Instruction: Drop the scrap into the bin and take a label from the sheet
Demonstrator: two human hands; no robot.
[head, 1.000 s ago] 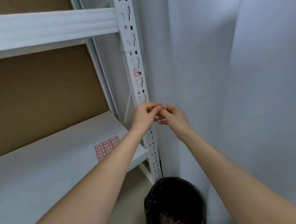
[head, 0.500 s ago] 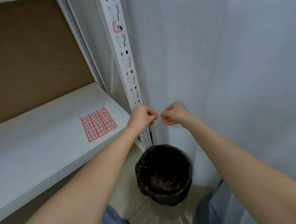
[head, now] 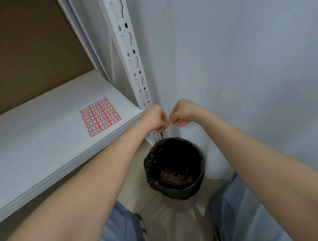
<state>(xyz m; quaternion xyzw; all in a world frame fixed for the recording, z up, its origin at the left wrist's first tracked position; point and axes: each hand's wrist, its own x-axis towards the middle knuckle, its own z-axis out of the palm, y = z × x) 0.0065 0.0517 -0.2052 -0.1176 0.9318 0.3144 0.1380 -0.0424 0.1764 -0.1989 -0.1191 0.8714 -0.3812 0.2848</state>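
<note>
Now | left hand [head: 155, 118], right hand [head: 183, 112] curled, nearly touching; above bin [head: 175, 189] rim

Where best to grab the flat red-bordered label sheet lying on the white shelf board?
Probably the plain white strip along the far top edge of the red-bordered label sheet, which carries no labels. It lies flat on the white shelf board, so come from above and lift that corner with a fingertip, then pinch.

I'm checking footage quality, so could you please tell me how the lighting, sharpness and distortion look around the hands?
Head view: soft, even light, no glare; the bin interior is too dark to read. Wide-angle distortion bends the post and stretches the forearms. Left hand and right hand are fairly sharp, but anything pinched between them is too small to tell; sticker sheet numbers read clearly.
</note>
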